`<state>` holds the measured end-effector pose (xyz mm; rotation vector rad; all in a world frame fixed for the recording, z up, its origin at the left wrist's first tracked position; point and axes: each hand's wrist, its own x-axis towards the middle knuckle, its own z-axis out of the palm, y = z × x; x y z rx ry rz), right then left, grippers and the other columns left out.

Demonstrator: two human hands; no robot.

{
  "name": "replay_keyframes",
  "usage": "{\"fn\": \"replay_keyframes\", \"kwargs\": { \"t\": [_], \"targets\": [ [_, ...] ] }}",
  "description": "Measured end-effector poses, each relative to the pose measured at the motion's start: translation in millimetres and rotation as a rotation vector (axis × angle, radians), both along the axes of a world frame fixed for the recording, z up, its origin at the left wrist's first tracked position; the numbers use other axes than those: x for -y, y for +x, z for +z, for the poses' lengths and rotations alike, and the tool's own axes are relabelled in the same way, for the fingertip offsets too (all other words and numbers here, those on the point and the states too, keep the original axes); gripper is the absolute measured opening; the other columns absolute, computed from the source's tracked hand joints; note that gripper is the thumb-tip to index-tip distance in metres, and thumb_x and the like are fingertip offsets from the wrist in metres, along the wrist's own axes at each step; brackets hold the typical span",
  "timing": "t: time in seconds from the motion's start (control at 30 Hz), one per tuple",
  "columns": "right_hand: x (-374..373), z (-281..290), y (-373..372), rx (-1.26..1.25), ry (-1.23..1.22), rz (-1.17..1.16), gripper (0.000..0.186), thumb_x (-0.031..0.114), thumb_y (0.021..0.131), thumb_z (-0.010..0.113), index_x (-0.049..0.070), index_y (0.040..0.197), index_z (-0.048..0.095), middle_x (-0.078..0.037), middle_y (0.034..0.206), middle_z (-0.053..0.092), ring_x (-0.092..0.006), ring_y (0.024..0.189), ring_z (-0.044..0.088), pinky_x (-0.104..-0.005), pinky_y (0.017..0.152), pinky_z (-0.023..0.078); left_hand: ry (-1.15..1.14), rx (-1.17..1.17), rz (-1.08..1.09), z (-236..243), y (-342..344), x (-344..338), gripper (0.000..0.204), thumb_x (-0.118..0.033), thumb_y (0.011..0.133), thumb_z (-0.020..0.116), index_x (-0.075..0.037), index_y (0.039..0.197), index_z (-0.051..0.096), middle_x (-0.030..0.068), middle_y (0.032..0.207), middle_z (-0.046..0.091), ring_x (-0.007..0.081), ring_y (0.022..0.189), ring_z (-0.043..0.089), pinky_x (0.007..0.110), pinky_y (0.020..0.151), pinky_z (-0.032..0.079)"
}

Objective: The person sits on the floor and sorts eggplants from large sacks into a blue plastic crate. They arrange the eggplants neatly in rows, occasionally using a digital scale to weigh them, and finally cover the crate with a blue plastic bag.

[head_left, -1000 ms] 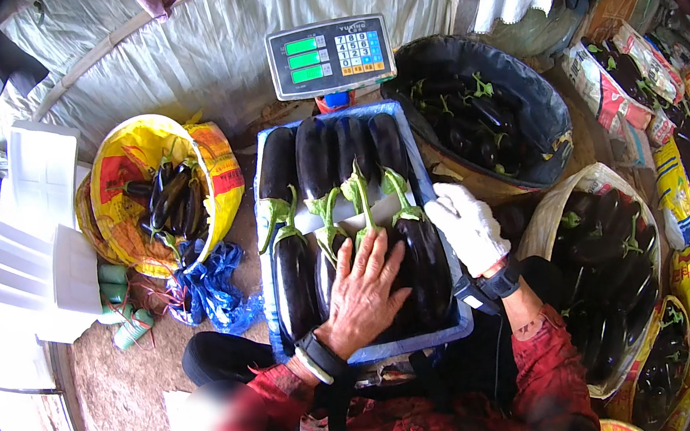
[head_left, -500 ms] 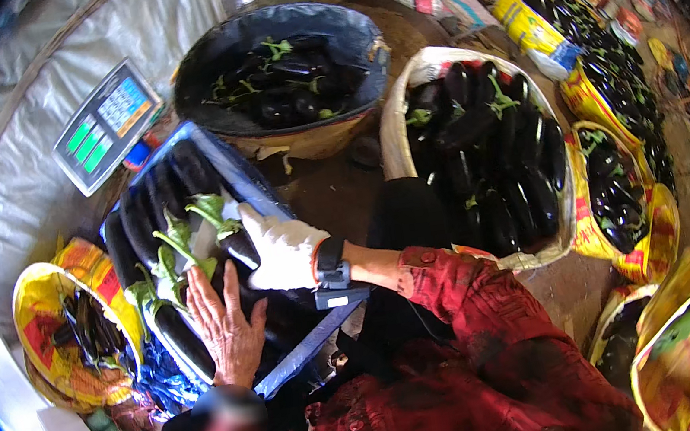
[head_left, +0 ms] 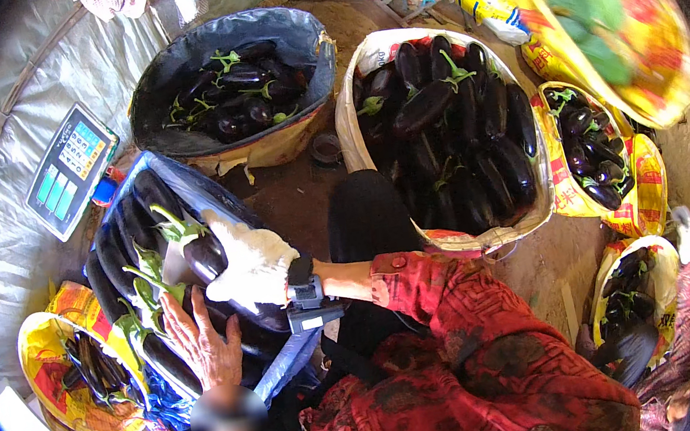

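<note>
A crate lined with blue plastic [head_left: 210, 181] stands before me, packed with long dark eggplants [head_left: 111, 255] whose green stems point to the middle. My bare left hand [head_left: 205, 343] lies on the near eggplants, fingers stretched out and slightly apart. In a white glove, my right hand [head_left: 253, 261] curves around an eggplant [head_left: 204, 258] at the crate's right side, with thumb and fingers on either side of it. The underside of that grip is hidden. A dark band with a small device [head_left: 313, 307] is on my right wrist.
A scale display [head_left: 71, 171] stands beyond the crate. A black-lined tub [head_left: 150, 123] and a white-rimmed basket [head_left: 350, 119] hold eggplants. A yellow bag [head_left: 66, 413] is at left. On the right, another person's sleeve [head_left: 685, 345] reaches in near a blurred yellow-red basket with leaves [head_left: 651, 27].
The view has shifted. The yellow-red basket with leaves has moved from lower right to upper right, uncovering a smaller eggplant basket and another person's arm. My right hand has shifted slightly toward me with the eggplant.
</note>
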<state>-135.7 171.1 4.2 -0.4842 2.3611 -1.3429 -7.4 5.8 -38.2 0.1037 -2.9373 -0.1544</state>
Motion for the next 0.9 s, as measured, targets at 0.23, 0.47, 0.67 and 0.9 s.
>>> {"fn": "replay_keyframes", "kwargs": {
  "t": [0.23,0.47,0.67,0.9],
  "targets": [
    [-63.3,42.5,-31.5,0.197,-0.726,-0.236,0.064,0.022,0.063,0.076,0.012,0.124,0.059,-0.009,0.107,0.067,-0.0217,0.099,0.064,-0.0322,0.090,0.050,0.003,-0.027,-0.072,3.0,1.0,2.8,0.073,-0.026,0.084,0.069,-0.009,0.148,0.038,0.0280,0.157,0.020,0.0452,0.144,0.022,0.055,0.117,0.018],
    [-211.8,21.4,-82.1,-0.335,-0.338,-0.561,0.078,0.020,0.071,0.082,0.005,0.140,0.047,-0.008,0.120,0.062,-0.0196,0.103,0.062,-0.0307,0.089,0.052,0.025,0.021,-0.031,9.0,-3.2,-1.5,0.076,-0.025,0.081,0.073,-0.010,0.148,0.039,0.0281,0.156,0.022,0.0449,0.143,0.024,0.053,0.117,0.018],
    [-270.7,-64.0,-79.6,-0.146,0.116,-0.659,0.096,0.022,0.069,0.081,0.006,0.151,0.033,-0.015,0.127,0.062,-0.0238,0.111,0.061,-0.0317,0.099,0.046,0.051,-0.001,-0.015,10.2,1.5,0.1,0.081,-0.032,0.078,0.076,-0.011,0.148,0.039,0.0306,0.152,0.027,0.0444,0.142,0.027,0.054,0.116,0.021],
    [-269.9,-70.9,-69.1,-0.261,0.773,-0.543,0.088,0.031,0.074,0.079,0.009,0.148,0.038,-0.026,0.133,0.056,-0.0393,0.118,0.058,-0.0434,0.100,0.046,0.129,0.012,-0.044,17.4,8.6,6.2,0.084,-0.035,0.081,0.075,-0.012,0.151,0.035,0.0309,0.152,0.027,0.0432,0.143,0.026,0.052,0.118,0.019]
  ]
}}
